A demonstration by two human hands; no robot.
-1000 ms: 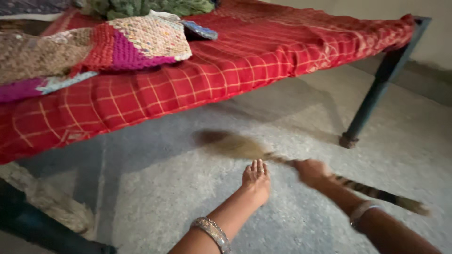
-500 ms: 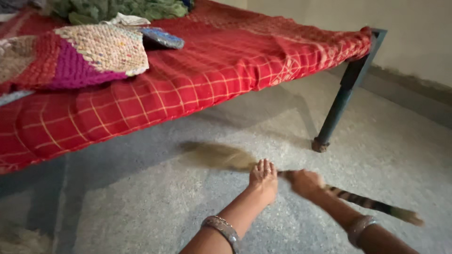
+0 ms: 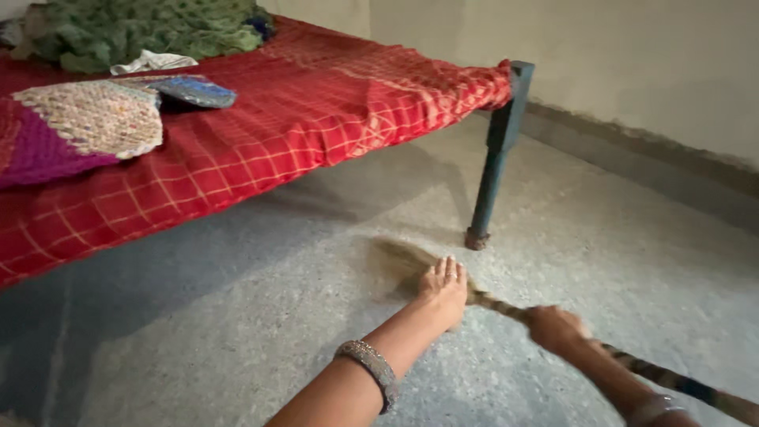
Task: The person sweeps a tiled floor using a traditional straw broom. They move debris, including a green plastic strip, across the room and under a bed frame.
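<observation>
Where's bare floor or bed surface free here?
Free: floor between bed leg and wall; floor left of left hand; red bedcover's right half. Crowded: bedcover's left end, with cloths; floor around broom and right hand.

Bed cover [image 3: 261, 150]: red w/ yellow check. Bed leg [image 3: 494, 158]: dark blue-green. Cushion [image 3: 87, 119]: cream/purple weave. Cloth heap [image 3: 134, 32]: green. Floor [image 3: 237, 332]: speckled grey.

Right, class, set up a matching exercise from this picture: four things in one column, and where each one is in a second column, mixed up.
Things:
1. broom
2. left hand
3. green cloth
4. bed leg

Places:
A. heaped at the far end of the bed
B. standing on the floor at the bed's corner
C. gripped by the right hand
D. palm down near the bristles

Pairs: 1-C, 2-D, 3-A, 4-B
</observation>
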